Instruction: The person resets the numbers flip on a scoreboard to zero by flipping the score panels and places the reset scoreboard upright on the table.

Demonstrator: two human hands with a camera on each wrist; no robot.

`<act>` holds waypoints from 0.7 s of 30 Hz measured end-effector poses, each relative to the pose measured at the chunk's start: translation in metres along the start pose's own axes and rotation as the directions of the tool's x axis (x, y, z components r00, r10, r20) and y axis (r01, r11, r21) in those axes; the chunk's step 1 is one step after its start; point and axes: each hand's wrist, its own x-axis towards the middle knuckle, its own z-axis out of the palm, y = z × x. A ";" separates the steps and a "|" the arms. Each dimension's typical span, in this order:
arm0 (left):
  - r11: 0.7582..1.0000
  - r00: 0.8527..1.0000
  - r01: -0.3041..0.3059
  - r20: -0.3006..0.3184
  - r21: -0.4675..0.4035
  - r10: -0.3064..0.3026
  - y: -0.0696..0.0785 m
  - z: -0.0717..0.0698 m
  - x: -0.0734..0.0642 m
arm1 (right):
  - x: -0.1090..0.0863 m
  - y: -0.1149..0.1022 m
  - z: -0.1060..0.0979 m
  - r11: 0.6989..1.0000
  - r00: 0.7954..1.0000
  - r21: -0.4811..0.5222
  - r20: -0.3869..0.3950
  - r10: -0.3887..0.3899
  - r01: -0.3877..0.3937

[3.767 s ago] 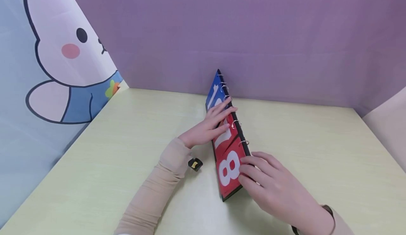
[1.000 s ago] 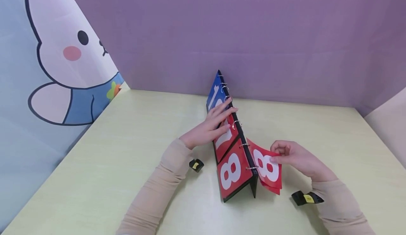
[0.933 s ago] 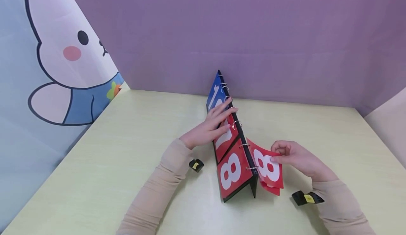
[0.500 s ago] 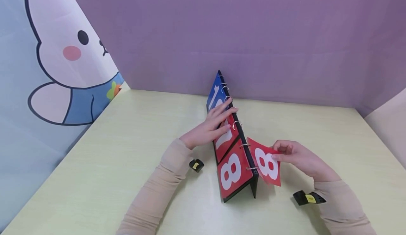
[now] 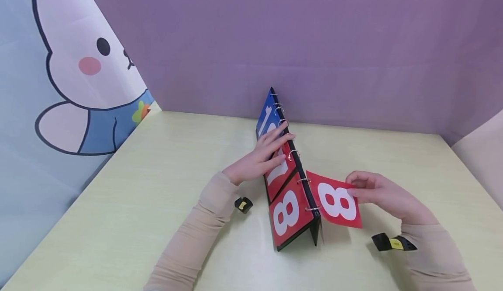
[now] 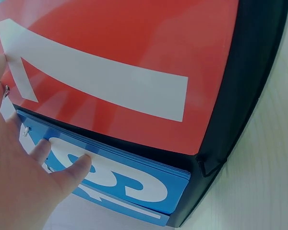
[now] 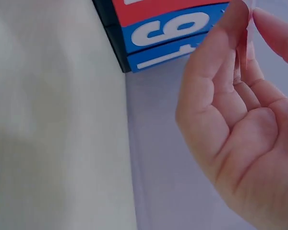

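A tent-shaped flip scoreboard (image 5: pixel 312 212) stands on the table, red and blue number cards hung on metal rings along its black top edge. My left hand (image 5: pixel 257 160) rests on it with fingers spread and straight, the fingertips at the ridge. In the left wrist view its thumb touches a blue card (image 6: pixel 93 175) below a red "1" card (image 6: pixel 182 48). To the right of the ridge, my right hand (image 5: pixel 387 197) pinches the outer edge of a red "8" card (image 5: pixel 328 214) between thumb and fingers. Another red "8" (image 5: pixel 275 234) lies on the left face.
A light wood-toned table (image 5: pixel 157 186) carries the scoreboard. Purple cloth (image 5: pixel 334 50) stands behind it, with a blue rabbit-print cloth (image 5: pixel 23 195) at the left. Black straps with yellow labels show by the left wrist (image 5: pixel 243 204) and right wrist (image 5: pixel 394 242).
My right hand has moved from the scoreboard's near end to its right side. Lately it has drawn the red "8" card further right, and the cards beneath have dropped away. My left hand stays put.
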 end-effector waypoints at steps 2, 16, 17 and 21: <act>1.000 1.000 0.002 0.001 0.001 -0.002 0.001 -0.001 0.000 | -0.004 -0.002 -0.004 1.000 1.000 -0.011 -0.013 0.019 -0.019; 1.000 1.000 -0.001 -0.005 0.007 0.001 0.002 -0.003 -0.001 | -0.033 -0.016 -0.026 0.994 0.995 -0.028 -0.004 -0.103 0.102; 1.000 1.000 -0.002 -0.005 0.006 0.002 0.002 -0.003 -0.001 | -0.033 -0.017 -0.025 0.994 0.995 -0.025 -0.006 -0.102 0.102; 1.000 1.000 -0.010 -0.004 0.006 0.010 0.002 -0.003 -0.001 | -0.032 -0.021 -0.019 0.992 0.993 -0.043 -0.024 -0.117 0.116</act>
